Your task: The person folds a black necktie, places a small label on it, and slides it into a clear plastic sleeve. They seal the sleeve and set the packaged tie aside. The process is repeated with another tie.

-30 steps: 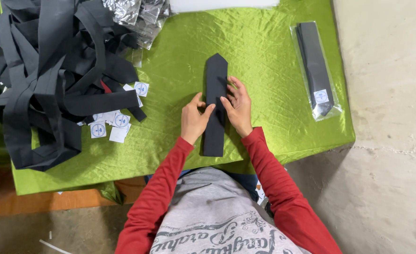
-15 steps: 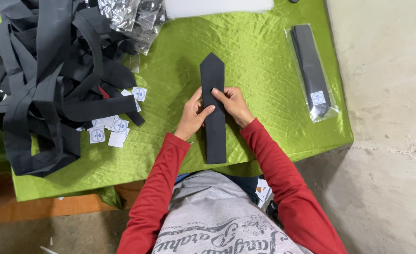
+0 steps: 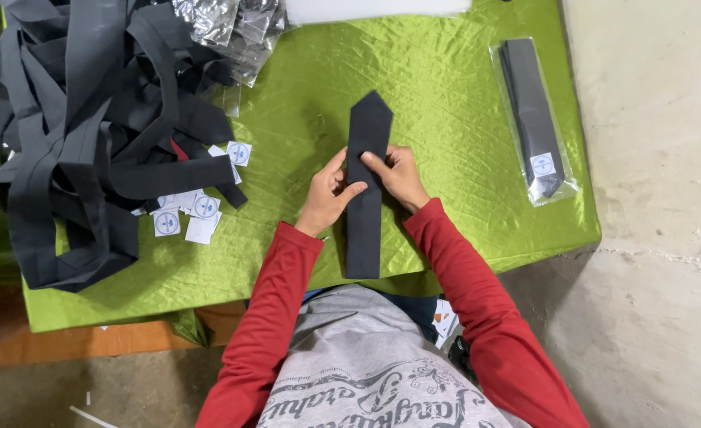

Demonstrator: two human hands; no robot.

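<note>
Both hands pinched the dark tie about its middle, the left hand closing on its left edge, the right hand on its right, equally near. The tie's long axis ran from the counter's near edge toward the far edge, pointed tip away from the person.

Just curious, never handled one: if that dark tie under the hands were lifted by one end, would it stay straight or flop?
Probably flop: the tie is thin folded cloth lying flat, and the pile of ties drapes in loose loops. It looks light. It may slide easily on the shiny green cloth, which could be why both the left hand and right hand press on it.
</note>
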